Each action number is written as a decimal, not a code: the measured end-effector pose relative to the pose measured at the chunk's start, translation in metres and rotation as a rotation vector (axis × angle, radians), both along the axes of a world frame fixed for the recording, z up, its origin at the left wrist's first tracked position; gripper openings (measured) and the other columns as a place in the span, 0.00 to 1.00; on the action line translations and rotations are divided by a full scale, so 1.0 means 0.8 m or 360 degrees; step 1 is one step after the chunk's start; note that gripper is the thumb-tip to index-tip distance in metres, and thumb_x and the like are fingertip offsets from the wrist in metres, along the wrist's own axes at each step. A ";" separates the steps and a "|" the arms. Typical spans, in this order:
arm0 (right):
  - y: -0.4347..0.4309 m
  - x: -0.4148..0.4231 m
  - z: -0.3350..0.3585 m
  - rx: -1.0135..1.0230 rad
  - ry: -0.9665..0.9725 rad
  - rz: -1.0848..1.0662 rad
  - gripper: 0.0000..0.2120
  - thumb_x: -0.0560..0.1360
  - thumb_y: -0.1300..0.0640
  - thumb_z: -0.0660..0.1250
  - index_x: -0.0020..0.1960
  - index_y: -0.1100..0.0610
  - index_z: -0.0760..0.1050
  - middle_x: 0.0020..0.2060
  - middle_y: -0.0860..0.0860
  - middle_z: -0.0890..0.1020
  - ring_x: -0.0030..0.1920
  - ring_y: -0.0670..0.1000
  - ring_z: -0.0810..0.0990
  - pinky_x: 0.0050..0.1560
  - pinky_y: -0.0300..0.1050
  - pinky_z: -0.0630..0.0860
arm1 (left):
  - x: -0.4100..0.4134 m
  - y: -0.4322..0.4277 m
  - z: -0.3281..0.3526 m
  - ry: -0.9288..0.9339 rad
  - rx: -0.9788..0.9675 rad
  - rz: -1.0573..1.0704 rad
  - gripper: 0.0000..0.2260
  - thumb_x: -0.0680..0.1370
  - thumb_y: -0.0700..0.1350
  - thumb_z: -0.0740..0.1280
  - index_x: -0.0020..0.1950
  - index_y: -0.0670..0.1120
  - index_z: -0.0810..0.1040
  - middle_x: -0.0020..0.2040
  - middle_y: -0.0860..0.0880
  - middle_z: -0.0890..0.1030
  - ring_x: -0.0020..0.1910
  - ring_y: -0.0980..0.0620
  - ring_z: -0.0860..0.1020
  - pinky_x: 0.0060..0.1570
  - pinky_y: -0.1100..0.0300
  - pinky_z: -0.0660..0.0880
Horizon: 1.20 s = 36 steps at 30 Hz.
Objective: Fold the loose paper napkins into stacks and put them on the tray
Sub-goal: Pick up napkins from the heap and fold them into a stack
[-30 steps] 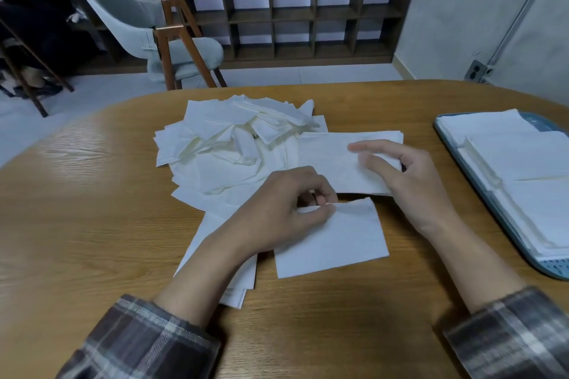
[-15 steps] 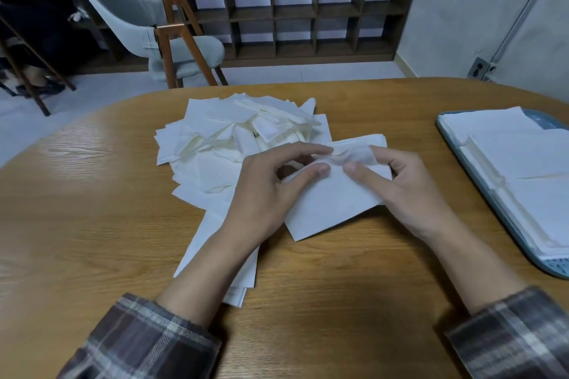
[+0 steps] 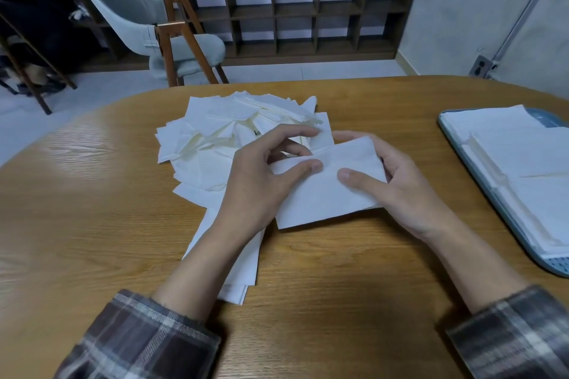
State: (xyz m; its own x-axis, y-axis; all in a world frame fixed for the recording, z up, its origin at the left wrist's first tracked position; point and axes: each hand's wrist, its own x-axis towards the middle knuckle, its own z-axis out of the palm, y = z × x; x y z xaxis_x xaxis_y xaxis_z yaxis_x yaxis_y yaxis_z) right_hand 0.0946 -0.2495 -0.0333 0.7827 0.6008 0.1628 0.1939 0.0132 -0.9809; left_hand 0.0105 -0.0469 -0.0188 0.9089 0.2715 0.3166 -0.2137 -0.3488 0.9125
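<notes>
While left hand [image 3: 258, 188] and right hand [image 3: 400, 191] each pinch the folded napkin [image 3: 326, 200] before the loose napkin pile [image 3: 212, 138], uneven pull may skew the crease or tear it.

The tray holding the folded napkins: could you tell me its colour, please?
The tray is pale blue, clearest in the head view.

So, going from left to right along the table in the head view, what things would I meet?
Pile of loose napkins → half-folded napkin → right hand → blue tray holding folded napkin stacks.
</notes>
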 end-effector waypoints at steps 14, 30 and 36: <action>0.002 -0.006 0.005 0.0038 -0.0052 0.0013 0.32 0.78 0.59 0.73 0.77 0.38 0.68 0.64 0.46 0.83 0.61 0.48 0.84 0.55 0.42 0.82 | 0.003 0.002 -0.011 -0.0140 0.0314 0.0252 0.15 0.76 0.48 0.79 0.62 0.54 0.83 0.51 0.56 0.83 0.49 0.55 0.80 0.49 0.69 0.71; 0.001 -0.009 -0.001 0.0359 0.0261 0.0179 0.27 0.77 0.60 0.71 0.73 0.46 0.70 0.58 0.53 0.84 0.56 0.52 0.84 0.52 0.43 0.82 | -0.025 0.019 0.006 0.0254 -0.0107 -0.0020 0.17 0.79 0.47 0.76 0.67 0.57 0.81 0.58 0.57 0.82 0.49 0.68 0.79 0.46 0.72 0.74; 0.005 -0.009 -0.017 0.0042 0.0011 0.0084 0.12 0.77 0.62 0.75 0.59 0.55 0.86 0.59 0.45 0.87 0.63 0.44 0.82 0.64 0.37 0.73 | -0.035 0.030 -0.005 0.0324 0.0324 0.0058 0.22 0.80 0.54 0.74 0.72 0.62 0.73 0.62 0.60 0.79 0.58 0.59 0.79 0.56 0.60 0.79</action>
State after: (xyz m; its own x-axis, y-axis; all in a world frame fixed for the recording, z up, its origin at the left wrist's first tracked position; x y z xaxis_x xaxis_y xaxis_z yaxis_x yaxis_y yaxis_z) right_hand 0.0872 -0.2457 -0.0470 0.7512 0.6369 0.1735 0.1853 0.0489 -0.9815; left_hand -0.0173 -0.0227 -0.0229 0.9502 0.2548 0.1797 -0.0170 -0.5333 0.8457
